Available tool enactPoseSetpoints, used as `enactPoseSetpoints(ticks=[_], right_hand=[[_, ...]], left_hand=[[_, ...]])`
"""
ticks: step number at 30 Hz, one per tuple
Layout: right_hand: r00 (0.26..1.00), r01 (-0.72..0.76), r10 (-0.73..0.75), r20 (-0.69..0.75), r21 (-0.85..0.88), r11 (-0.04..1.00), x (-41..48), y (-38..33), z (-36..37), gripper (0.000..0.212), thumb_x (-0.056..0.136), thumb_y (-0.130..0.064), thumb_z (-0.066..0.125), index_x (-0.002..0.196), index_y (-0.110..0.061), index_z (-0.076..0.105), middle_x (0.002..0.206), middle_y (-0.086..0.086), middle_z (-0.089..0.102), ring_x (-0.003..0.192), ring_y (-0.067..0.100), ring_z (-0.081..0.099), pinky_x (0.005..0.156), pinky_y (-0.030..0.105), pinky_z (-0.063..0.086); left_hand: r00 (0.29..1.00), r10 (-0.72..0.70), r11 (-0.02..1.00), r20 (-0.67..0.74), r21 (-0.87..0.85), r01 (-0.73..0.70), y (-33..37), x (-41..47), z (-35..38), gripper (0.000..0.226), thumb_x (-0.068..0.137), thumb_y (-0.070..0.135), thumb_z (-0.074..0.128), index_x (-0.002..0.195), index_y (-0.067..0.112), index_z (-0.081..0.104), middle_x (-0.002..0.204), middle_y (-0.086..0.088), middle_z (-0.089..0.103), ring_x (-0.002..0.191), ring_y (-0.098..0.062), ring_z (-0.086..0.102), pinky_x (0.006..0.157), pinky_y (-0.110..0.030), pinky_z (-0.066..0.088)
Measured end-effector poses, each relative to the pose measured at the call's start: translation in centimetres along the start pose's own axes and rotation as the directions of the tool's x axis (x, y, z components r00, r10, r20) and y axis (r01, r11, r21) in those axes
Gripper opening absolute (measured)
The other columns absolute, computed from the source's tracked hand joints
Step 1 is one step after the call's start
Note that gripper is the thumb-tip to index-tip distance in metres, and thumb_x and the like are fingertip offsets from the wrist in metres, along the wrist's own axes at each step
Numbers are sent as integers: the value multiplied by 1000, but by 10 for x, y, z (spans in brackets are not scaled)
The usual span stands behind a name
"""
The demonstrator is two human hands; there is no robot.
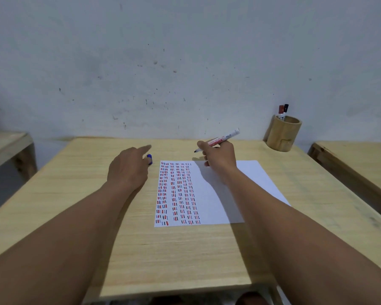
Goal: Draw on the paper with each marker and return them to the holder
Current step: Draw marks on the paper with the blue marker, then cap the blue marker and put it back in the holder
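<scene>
A white sheet of paper (224,194) lies on the wooden table (75,205); its left half carries columns of short red, blue and black strokes. My right hand (218,156) hovers over the sheet's far edge and grips an uncapped white marker (223,138), tip pointing left. My left hand (129,166) rests left of the sheet, index finger stretched out. A blue cap (149,159) shows at its fingers; whether they grip it is unclear. A round wooden holder (283,134) at the far right corner holds a red-capped marker (280,111) and a black-capped marker (285,110).
A stained pale wall (185,62) rises right behind the table. A second wooden table (361,164) stands close on the right, and a wooden bench or shelf (7,148) on the left. A narrow gap separates each from my table.
</scene>
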State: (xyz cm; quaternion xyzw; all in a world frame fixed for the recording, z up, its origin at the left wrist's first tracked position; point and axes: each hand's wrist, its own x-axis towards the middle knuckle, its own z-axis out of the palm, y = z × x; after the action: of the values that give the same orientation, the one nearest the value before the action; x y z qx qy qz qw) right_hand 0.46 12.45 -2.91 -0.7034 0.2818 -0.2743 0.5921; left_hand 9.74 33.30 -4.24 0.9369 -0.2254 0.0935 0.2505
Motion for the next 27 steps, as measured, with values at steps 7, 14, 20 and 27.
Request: enactPoseSetpoints(ticks=[7, 14, 20, 27], right_hand=[[985, -152, 120, 123, 297, 943, -12, -24, -1, 21, 92, -13, 60, 71, -8, 63, 63, 5, 59, 46, 14, 49, 46, 22, 46], [981, -184, 137, 138, 431, 883, -22, -47, -11, 16, 91, -12, 69, 77, -4, 68, 63, 4, 58, 50, 14, 49, 48, 20, 48], [982, -184, 129, 136, 557, 810, -29, -67, -34, 10, 93, -9, 69, 88, -1, 68, 66, 6, 59, 55, 13, 51, 50, 18, 48], [984, -169, 104, 145, 573, 802, -34, -75, -52, 12, 92, -12, 72, 85, -2, 71, 62, 3, 64, 53, 11, 56, 49, 16, 53]], left_hand=[[992, -89, 965, -85, -256, 64, 20, 1, -5, 19, 87, 15, 56, 90, 17, 75, 84, -2, 75, 77, -24, 67, 68, -32, 52], [975, -219, 670, 37, -721, 178, 84, 7, -35, 14, 79, 24, 65, 77, 20, 78, 83, 4, 75, 74, -19, 63, 71, -32, 53], [947, -233, 408, 221, -862, 302, 114, 9, -42, 8, 83, 15, 67, 82, 11, 74, 87, -4, 77, 80, -15, 65, 78, -35, 56], [931, -152, 312, 333, -877, 365, 140, 1, -49, 10, 85, 14, 67, 89, 11, 75, 88, -4, 78, 83, -14, 67, 76, -33, 53]])
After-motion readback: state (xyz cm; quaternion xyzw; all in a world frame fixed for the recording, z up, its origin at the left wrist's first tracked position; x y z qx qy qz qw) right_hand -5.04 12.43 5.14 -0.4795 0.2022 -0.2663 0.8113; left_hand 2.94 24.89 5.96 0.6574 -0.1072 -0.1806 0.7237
